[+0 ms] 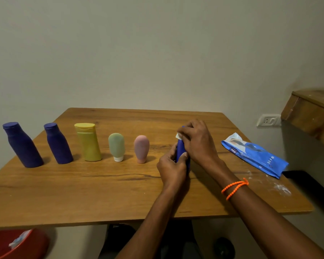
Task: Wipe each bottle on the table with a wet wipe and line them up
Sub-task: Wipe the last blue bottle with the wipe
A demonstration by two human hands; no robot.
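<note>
Blue plastic shows between the two hands: a small blue bottle [180,150] is held upright near the right-centre of the wooden tabletop [101,193], whether its base touches the wood cannot be told. The lower part of the bottle is gripped by the left hand [171,170], fingers and thumb curled round it. The upper part is covered by the right hand [195,141], whose fingers are curled over a white wet wipe [178,135] pressed against the bottle's neck; only a small corner of the wipe is seen. An orange beaded band [235,187] is worn on the right wrist.

To the left of the hands, five bottles are set in a row across the tabletop, each apart from the next. From the far left these are a large dark blue bottle [22,144], a second dark blue bottle [58,143], a yellow bottle [88,142] with a flip cap, a pale green tube [116,146] standing on its white cap, and a pink tube [141,148] standing cap down.

A blue pack of wipes [254,155] lies flat to the right of the hands, near the right edge. White powdery marks [281,189] are seen on the wood just in front of it. A red tub [17,243] is partly seen below the tabletop's near left corner.
</note>
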